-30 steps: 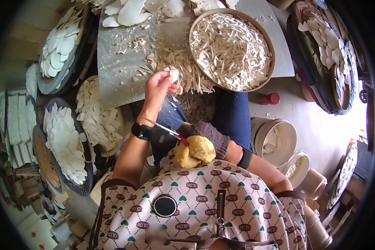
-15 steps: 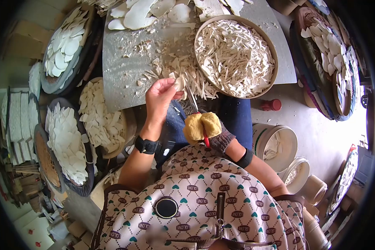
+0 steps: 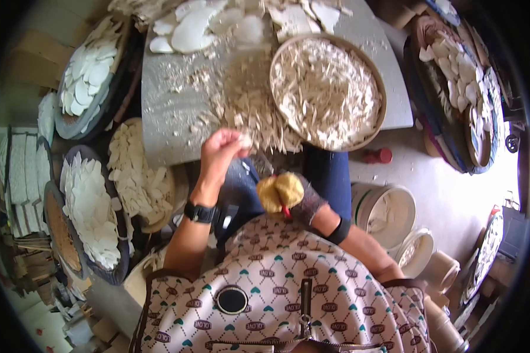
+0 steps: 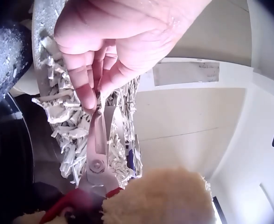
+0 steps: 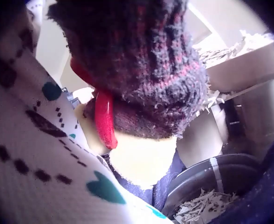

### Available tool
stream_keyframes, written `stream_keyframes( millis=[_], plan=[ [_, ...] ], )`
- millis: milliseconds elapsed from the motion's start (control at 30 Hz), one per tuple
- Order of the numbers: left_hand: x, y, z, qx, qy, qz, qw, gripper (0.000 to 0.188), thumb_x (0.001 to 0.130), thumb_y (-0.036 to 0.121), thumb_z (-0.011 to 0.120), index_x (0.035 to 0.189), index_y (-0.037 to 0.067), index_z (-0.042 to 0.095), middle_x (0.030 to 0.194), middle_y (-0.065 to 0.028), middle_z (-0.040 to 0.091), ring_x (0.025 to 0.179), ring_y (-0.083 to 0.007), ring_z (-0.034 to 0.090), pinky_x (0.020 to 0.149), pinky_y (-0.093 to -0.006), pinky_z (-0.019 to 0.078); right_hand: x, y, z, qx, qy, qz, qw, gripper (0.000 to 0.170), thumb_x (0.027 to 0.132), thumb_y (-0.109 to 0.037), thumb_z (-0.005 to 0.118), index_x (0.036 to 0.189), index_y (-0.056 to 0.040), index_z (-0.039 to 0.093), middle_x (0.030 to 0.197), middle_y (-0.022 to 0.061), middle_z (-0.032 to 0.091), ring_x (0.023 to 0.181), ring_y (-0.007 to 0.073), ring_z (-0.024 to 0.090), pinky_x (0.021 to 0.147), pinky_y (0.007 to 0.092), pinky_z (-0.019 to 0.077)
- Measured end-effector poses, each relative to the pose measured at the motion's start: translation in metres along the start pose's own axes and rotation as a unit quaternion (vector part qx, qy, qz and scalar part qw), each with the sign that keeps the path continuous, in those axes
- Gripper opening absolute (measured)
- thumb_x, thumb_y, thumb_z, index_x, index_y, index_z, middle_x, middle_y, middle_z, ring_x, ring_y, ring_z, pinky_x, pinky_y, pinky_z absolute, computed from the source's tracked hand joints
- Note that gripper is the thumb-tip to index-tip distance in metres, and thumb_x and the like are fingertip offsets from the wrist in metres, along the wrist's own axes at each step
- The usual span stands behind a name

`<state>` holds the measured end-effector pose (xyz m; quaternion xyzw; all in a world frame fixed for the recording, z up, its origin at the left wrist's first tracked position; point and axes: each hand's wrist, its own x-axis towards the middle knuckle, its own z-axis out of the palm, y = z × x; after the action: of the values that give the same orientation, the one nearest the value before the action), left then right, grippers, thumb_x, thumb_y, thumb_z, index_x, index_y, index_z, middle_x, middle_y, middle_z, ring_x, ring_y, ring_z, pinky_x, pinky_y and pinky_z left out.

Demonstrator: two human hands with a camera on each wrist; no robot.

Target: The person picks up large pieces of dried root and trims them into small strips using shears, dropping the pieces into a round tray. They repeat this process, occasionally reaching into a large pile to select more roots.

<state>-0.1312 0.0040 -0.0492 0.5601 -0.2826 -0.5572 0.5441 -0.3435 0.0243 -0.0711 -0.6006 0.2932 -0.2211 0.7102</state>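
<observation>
My bare left hand (image 3: 219,157) pinches a small pale dried slice (image 3: 245,141) between thumb and fingertips, above my lap near the table's front edge. A knitted glove covers my right hand (image 3: 307,204), which grips red-handled scissors (image 4: 97,164) wrapped in thick yellow padding (image 3: 277,194). In the left wrist view the scissor blades point up, their tips right at the left fingertips, and the slice is mostly hidden there. The right wrist view shows gloved fingers curled round a red handle (image 5: 105,119).
Cut strips lie heaped on the metal table (image 3: 165,120), beside a round tray (image 3: 384,105) full of strips. Larger pale slices (image 3: 191,35) lie at the back. Baskets of slices (image 3: 91,206) stand left; a white bucket (image 3: 407,206) and a red jar-like object (image 3: 378,156) are right.
The right hand has brought the scissors up from the lap toward the left hand, turning the blades forward. The left hand still pinches a slice and sits slightly lower in view.
</observation>
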Motion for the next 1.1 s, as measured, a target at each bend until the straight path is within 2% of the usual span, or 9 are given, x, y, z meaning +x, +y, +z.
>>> stream_keyframes(
  millis=[167,233,267,333,433,733,767,933,1100],
  plan=[
    [-0.030,0.040,-0.112,0.149,0.111,-0.001,0.983,0.014,0.081,0.007,0.055,0.090,-0.004,0.057,0.081,-0.0102,0.061,0.067,-0.0174,0.061,0.058,-0.0243,0.0514,0.010,0.010,-0.005,-0.001,-0.020,-0.016,1.000,0.016,0.081,-0.020,0.055,0.081,-0.0043,0.061,0.077,0.0143,0.062,0.073,0.0291,0.061,0.067,0.0330,0.0492],
    [-0.041,0.056,-0.205,0.459,0.166,0.027,0.872,0.009,0.074,0.005,0.058,0.076,-0.003,0.062,0.077,-0.0084,0.063,0.064,-0.0163,0.061,0.058,-0.0262,0.0479,0.008,-0.007,-0.010,0.090,-0.048,0.028,0.994,0.023,0.086,-0.016,0.047,0.084,0.0017,0.060,0.080,0.0130,0.064,0.076,0.0233,0.062,0.069,0.0334,0.0495],
    [-0.052,0.091,-0.200,0.561,0.201,-0.003,0.803,0.007,0.069,0.005,0.063,0.071,-0.002,0.064,0.076,-0.0102,0.065,0.065,-0.0181,0.061,0.061,-0.0304,0.0481,0.011,0.031,-0.008,0.516,-0.100,0.058,0.849,0.017,0.086,-0.009,0.051,0.093,0.0053,0.056,0.093,0.0127,0.061,0.085,0.0192,0.060,0.077,0.0323,0.0494],
    [-0.045,0.120,-0.195,0.633,0.210,0.087,0.740,0.026,0.066,0.007,0.068,0.090,-0.001,0.063,0.094,-0.0139,0.062,0.091,-0.0243,0.058,0.081,-0.0316,0.0442,0.010,0.017,-0.011,0.448,-0.117,0.059,0.884,0.016,0.087,-0.006,0.046,0.095,0.0061,0.054,0.097,0.0140,0.059,0.088,0.0210,0.059,0.080,0.0349,0.0490],
    [0.015,0.142,-0.136,0.497,0.108,0.196,0.838,0.032,0.069,0.007,0.068,0.099,-0.002,0.060,0.101,-0.0117,0.060,0.097,-0.0208,0.056,0.087,-0.0296,0.0407,0.021,0.080,0.003,-0.106,-0.053,-0.089,0.989,0.016,0.081,-0.016,0.053,0.081,-0.0018,0.060,0.077,0.0130,0.063,0.074,0.0254,0.061,0.064,0.0321,0.0480],
    [0.270,0.161,0.043,0.440,-0.104,0.191,0.871,0.048,0.072,0.009,0.063,0.118,-0.001,0.049,0.116,-0.0164,0.054,0.111,-0.0236,0.050,0.092,-0.0326,0.0394,0.004,0.078,-0.015,0.100,-0.049,0.040,0.993,0.016,0.077,-0.019,0.063,0.086,-0.0067,0.058,0.083,0.0074,0.060,0.077,0.0180,0.058,0.072,0.0304,0.0469],
    [0.297,0.157,0.056,0.497,-0.071,0.241,0.831,0.049,0.072,0.008,0.060,0.119,0.000,0.048,0.119,-0.0172,0.051,0.112,-0.0264,0.048,0.092,-0.0342,0.0394,0.003,0.080,-0.022,-0.084,-0.053,-0.016,0.995,0.015,0.078,-0.016,0.063,0.089,-0.0069,0.059,0.085,0.0065,0.061,0.080,0.0175,0.058,0.074,0.0304,0.0471],
    [0.376,0.155,0.102,0.701,0.019,0.316,0.639,0.058,0.068,0.000,0.053,0.125,0.003,0.042,0.132,-0.0181,0.037,0.125,-0.0318,0.032,0.101,-0.0385,0.0298,0.011,0.113,-0.023,0.599,0.049,0.290,0.745,0.017,0.088,-0.013,0.050,0.095,-0.0001,0.058,0.091,0.0077,0.060,0.083,0.0172,0.057,0.076,0.0297,0.0473],
    [0.430,0.144,0.116,0.776,0.044,0.409,0.478,0.043,0.079,0.005,0.049,0.121,0.014,0.048,0.126,-0.0132,0.044,0.118,-0.0296,0.040,0.093,-0.0509,0.0336,0.023,0.101,-0.052,0.374,0.005,0.206,0.904,0.018,0.087,-0.013,0.051,0.097,0.0007,0.058,0.091,0.0079,0.060,0.082,0.0163,0.057,0.075,0.0287,0.0474]
  ],
)
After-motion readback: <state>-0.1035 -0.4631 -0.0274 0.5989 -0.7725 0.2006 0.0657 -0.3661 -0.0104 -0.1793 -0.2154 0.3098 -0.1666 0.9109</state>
